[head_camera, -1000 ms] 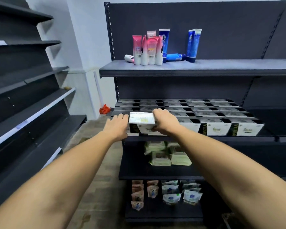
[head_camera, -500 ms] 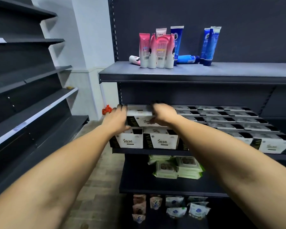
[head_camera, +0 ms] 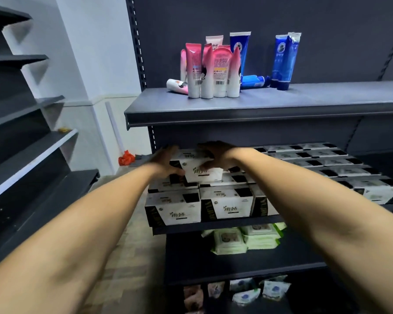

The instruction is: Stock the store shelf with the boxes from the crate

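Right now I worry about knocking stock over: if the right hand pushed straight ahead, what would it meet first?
Probably the shelf's back panel: the right hand points into the gap above the boxes, though depth is unclear.

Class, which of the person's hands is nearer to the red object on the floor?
Left. The left hand is just right of the red object; the right hand is farther right, across the held box.

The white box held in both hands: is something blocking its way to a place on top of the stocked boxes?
Nothing visible does. The white box sits between the left hand and right hand, over the boxes on the shelf. The shelf above leaves open space there.
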`<state>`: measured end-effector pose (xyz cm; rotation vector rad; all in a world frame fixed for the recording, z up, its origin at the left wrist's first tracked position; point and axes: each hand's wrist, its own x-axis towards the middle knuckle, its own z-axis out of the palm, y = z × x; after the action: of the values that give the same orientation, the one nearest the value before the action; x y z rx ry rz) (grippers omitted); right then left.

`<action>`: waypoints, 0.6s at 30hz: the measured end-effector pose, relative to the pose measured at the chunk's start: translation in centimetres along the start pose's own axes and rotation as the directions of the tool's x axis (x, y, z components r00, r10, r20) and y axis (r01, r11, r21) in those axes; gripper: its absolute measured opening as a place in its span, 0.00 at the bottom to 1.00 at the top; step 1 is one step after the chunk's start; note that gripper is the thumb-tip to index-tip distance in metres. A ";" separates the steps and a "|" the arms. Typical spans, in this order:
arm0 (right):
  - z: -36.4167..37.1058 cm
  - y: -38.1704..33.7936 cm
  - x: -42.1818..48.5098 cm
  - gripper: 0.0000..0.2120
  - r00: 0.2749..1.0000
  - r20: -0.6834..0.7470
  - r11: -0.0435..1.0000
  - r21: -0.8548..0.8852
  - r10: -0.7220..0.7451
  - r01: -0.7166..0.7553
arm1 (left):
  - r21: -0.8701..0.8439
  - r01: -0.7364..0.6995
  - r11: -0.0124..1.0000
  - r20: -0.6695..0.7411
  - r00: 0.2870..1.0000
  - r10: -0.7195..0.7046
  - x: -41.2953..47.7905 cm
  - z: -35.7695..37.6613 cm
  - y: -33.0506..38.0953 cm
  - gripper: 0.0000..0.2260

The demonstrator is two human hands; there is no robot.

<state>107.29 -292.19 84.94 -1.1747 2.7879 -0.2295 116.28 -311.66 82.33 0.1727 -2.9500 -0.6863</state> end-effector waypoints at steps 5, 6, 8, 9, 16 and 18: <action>-0.6 -0.8 2.1 0.43 0.987 -0.148 0.986 -0.163 -0.065 0.041 | -0.068 -0.040 0.997 0.001 0.999 0.040 2.1 -0.5 -0.1 0.36; -0.5 -1.2 2.4 0.40 0.987 -0.138 0.978 -0.201 -0.084 0.055 | -0.082 -0.039 0.996 0.000 0.999 0.039 2.4 -0.5 -0.3 0.36; -0.2 -1.5 3.1 0.36 0.985 -0.142 0.980 -0.188 -0.097 0.070 | -0.089 -0.048 0.995 -0.007 0.999 0.048 2.6 -0.5 -0.4 0.34; 0.0 -1.4 3.4 0.35 0.984 -0.148 0.984 -0.160 -0.098 0.075 | -0.094 -0.055 0.994 -0.025 0.998 0.053 2.7 -0.5 -0.6 0.33; 1.4 -2.5 5.8 0.32 0.969 -0.218 0.987 -0.131 -0.116 0.089 | -0.094 -0.025 0.995 -0.073 0.997 0.018 1.0 -0.9 -3.6 0.36; 2.0 -3.1 6.6 0.32 0.966 -0.231 0.988 -0.125 -0.117 0.090 | -0.012 0.050 0.999 -0.055 0.997 -0.051 0.4 -0.9 -5.0 0.38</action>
<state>105.18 -299.32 83.30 -1.4086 2.9824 -0.2388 116.44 -316.59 80.89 0.2621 -2.8973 -0.6923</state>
